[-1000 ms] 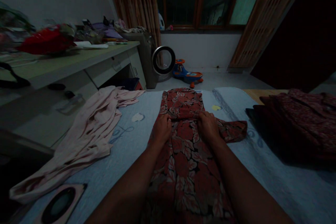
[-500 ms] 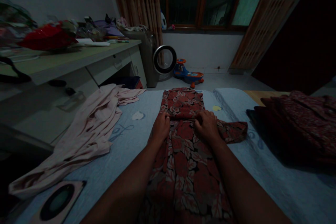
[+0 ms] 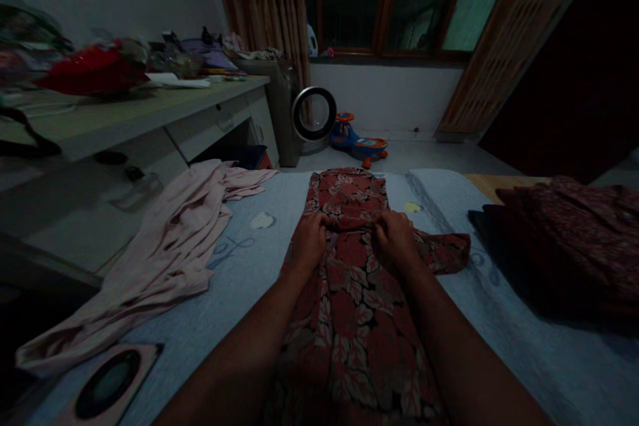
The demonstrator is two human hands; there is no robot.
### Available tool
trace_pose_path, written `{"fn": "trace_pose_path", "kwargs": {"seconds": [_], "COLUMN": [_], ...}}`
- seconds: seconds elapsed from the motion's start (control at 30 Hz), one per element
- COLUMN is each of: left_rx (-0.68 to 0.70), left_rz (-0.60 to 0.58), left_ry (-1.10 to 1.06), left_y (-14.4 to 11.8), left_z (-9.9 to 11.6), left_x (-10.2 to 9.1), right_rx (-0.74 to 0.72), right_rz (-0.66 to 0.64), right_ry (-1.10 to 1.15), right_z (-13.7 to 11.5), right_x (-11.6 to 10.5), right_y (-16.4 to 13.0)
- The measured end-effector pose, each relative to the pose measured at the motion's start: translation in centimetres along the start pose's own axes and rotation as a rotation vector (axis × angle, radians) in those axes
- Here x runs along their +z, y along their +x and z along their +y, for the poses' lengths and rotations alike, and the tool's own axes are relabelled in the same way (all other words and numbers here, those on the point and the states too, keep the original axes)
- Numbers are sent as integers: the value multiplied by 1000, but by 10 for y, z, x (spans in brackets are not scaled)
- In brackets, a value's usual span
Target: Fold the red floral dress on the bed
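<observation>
A red and black leaf-patterned garment (image 3: pixel 352 299) lies lengthwise in front of me on the pale blue bedspread (image 3: pixel 249 266). Its far end is doubled over, and one sleeve (image 3: pixel 446 249) sticks out to the right. My left hand (image 3: pixel 310 239) is closed on the left side of the folded edge, fingers pinching the cloth. On the right side of that same edge, my right hand (image 3: pixel 394 236) grips the cloth with curled fingers. Both forearms cover parts of the garment's sides.
To the left lies a crumpled pale pink garment (image 3: pixel 164 266), with a flat case with a dark oval (image 3: pixel 110 383) nearer me. A pile of dark red clothes (image 3: pixel 574 246) sits at right. Beyond the bed are a front-loading washer's round door (image 3: pixel 314 113) and a blue ride-on toy (image 3: pixel 357 143).
My left hand has shifted slightly to the right along the folded edge. My right hand stays almost in place, and the garment lies nearly as before.
</observation>
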State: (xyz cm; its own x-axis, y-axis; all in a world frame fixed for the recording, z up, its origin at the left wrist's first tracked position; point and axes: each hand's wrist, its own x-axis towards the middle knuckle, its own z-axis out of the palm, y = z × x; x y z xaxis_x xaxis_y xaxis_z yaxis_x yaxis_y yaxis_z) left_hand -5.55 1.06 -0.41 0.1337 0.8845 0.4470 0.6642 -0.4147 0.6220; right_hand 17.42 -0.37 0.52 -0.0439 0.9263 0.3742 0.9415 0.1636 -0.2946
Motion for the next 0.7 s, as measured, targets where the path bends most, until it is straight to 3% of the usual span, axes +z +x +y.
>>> {"fn": "trace_pose_path", "kwargs": {"seconds": [0.2,0.7], "left_rx": [54,14], "left_rz": [-41,-46], "left_ry": [67,113], "left_y": [-1,1], "left_z": [-9,-15], "left_x": [5,13], "right_rx": [30,85], "right_rz": [-32,28], "right_ry": [-69,142], "right_z": [10,20], "right_x": [2,13], "right_y": [-1,6]}}
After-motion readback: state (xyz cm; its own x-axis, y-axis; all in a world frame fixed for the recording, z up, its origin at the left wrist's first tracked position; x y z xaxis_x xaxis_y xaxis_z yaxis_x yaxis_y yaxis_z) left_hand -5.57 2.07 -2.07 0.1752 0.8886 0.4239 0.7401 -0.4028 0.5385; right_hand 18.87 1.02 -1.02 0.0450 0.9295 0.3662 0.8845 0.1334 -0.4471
